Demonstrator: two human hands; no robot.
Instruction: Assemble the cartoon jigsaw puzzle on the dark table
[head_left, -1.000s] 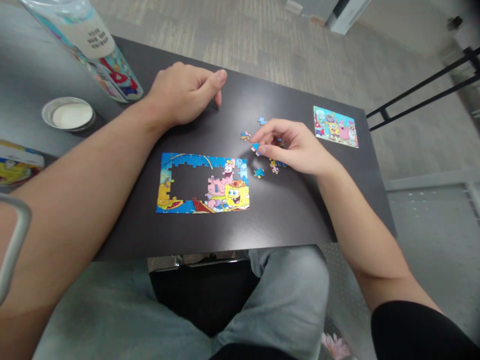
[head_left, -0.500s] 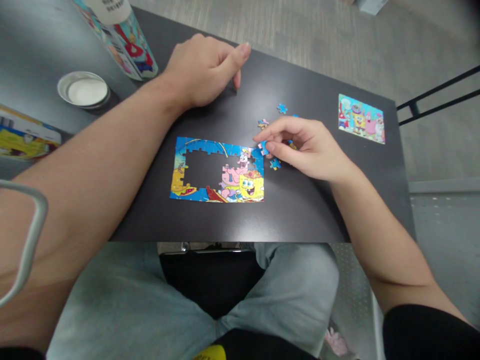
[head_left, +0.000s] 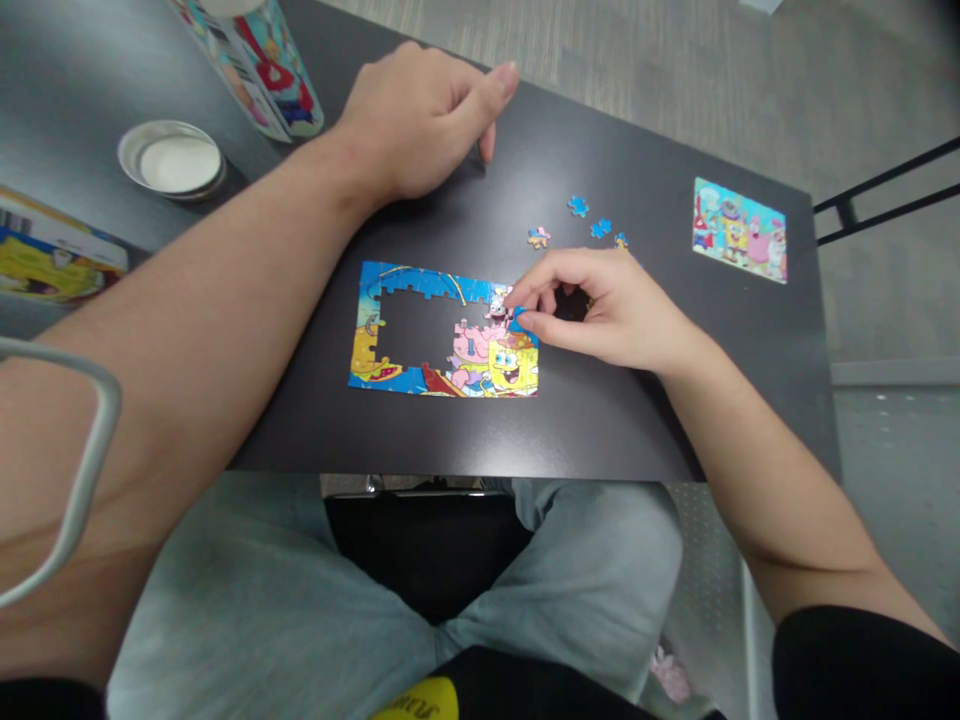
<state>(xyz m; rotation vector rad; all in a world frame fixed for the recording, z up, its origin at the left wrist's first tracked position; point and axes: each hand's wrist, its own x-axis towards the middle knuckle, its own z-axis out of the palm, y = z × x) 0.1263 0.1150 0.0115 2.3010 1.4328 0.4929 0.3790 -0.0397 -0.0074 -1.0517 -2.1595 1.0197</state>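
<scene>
A partly assembled jigsaw puzzle (head_left: 512, 376) lies flat on the dark table. Its border is joined, with figures at the right and bare table within the frame. My right hand (head_left: 592, 310) pinches a blue puzzle piece (head_left: 517, 320) between thumb and fingers, over the puzzle's upper right part. Whether the piece touches its neighbours is hidden by my fingers. My left hand (head_left: 427, 125) rests on the table beyond the puzzle, fingers loosely curled, thumb stretched out, holding nothing. Loose puzzle pieces (head_left: 577, 206) lie beyond my right hand, one of them pink and yellow (head_left: 538, 237).
A colourful picture card (head_left: 740, 230) lies at the table's right end. On the left stand a printed box (head_left: 277, 80), a round metal tin (head_left: 171, 160) and a yellow printed package (head_left: 56, 255). A grey curved bar (head_left: 97, 440) shows at the left edge.
My right hand has moved slightly left relative to the puzzle, bringing the pinched piece over its upper right part. More loose pieces show behind the hand. My left hand stays resting.
</scene>
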